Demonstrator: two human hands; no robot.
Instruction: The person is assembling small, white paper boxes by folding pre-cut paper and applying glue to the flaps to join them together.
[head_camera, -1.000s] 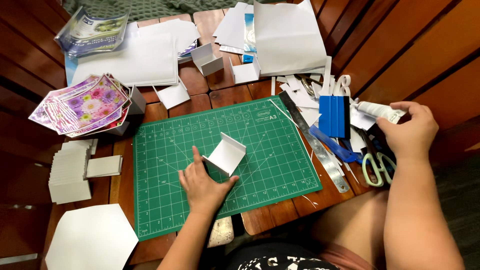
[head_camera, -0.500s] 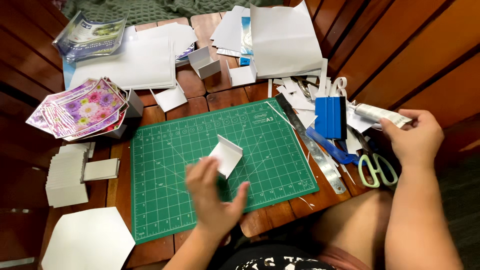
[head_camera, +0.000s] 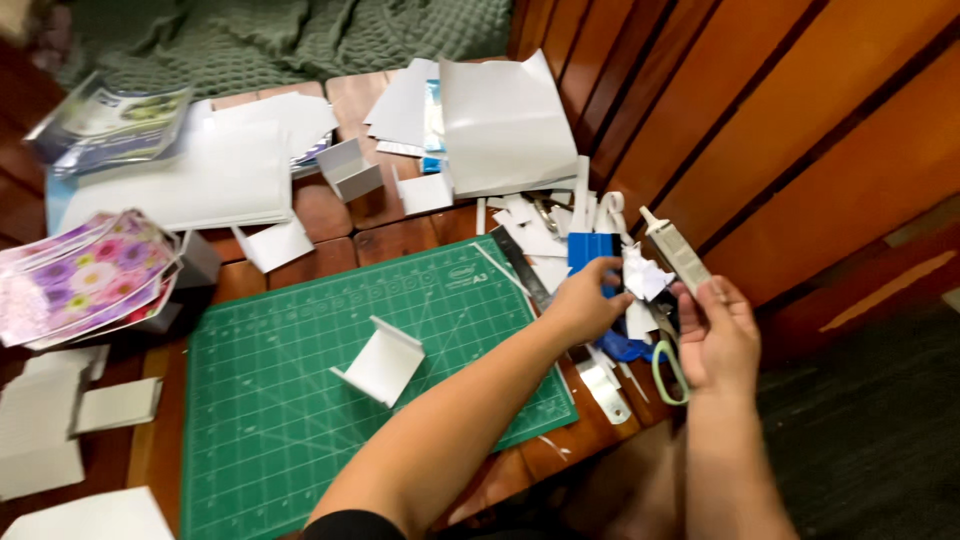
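Note:
My right hand (head_camera: 716, 338) holds a white glue tube (head_camera: 675, 250) with its nozzle pointing up and away, over the right end of the wooden table. My left hand (head_camera: 585, 298) has reached across to it, with its fingers at a crumpled white scrap (head_camera: 645, 277) beside the tube. A folded white card piece (head_camera: 383, 361) stands alone on the green cutting mat (head_camera: 270, 420), left of my left forearm.
Green-handled scissors (head_camera: 668, 370), a metal ruler (head_camera: 525, 270) and a blue box (head_camera: 592, 249) lie among paper scraps under my hands. Floral printed sheets (head_camera: 85, 275) lie at the left, large white sheets (head_camera: 500, 125) at the back, white card stacks (head_camera: 45, 430) at the lower left.
My left hand left the folded card piece on the mat and crossed right to the tube. My right hand lifted the tube nearer. The view has shifted right.

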